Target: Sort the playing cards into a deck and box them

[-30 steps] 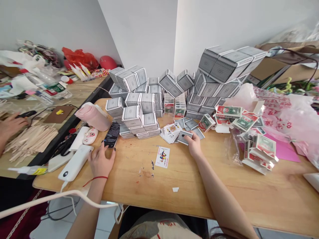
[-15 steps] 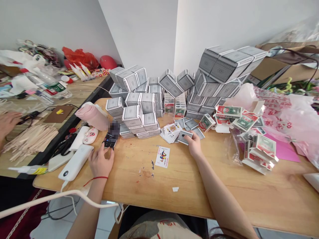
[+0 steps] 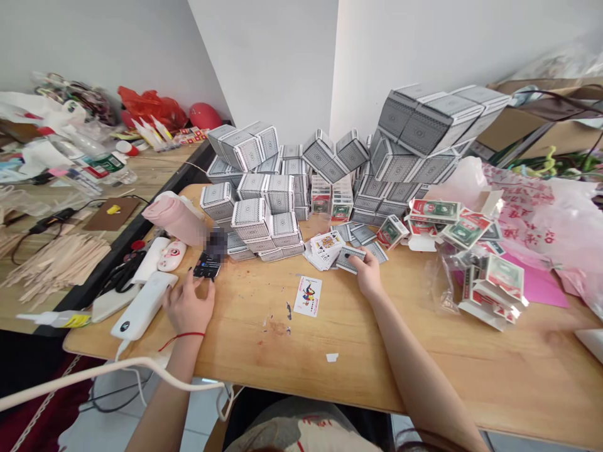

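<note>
My left hand rests on the wooden table with its fingers spread, the fingertips touching the lower end of a black phone. My right hand lies further right, fingers curled over a grey-backed card at the edge of a loose heap of playing cards. A single face-up joker card lies between the two hands. Behind them rise stacks of grey patterned card decks.
A white power bank with a cable, scissors and a pink roll lie left of the phone. Red and green card boxes and pink plastic bags fill the right. Wooden sticks cover the neighbouring table at the left.
Another person's hand at the far left edge has withdrawn from view. My left hand's fingertips stayed on the phone's lower end. My right hand has hardly moved.
</note>
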Demonstrator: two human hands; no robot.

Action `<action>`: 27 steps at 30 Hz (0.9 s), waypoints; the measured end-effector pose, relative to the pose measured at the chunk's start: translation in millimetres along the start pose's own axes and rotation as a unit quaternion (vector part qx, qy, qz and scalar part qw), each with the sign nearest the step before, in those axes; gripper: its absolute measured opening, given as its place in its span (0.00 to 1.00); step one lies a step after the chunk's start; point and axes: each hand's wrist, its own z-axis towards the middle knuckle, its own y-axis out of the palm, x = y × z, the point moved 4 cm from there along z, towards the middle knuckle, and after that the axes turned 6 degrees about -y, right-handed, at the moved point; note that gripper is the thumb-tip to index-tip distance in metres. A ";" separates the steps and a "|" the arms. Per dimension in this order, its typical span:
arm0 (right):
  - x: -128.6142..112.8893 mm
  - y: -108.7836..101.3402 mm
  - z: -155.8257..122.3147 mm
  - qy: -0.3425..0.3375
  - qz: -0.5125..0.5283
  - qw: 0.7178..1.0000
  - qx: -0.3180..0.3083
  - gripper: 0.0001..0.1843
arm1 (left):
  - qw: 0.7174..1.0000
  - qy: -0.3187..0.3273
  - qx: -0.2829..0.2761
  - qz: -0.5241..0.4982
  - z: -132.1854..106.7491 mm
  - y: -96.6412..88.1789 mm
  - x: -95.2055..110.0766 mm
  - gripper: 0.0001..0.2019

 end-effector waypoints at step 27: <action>-1.6 -0.1 -0.2 0.000 0.001 1.000 0.004 0.12 | 0.998 0.003 -0.058 -0.020 3.3 0.2 10.0 0.32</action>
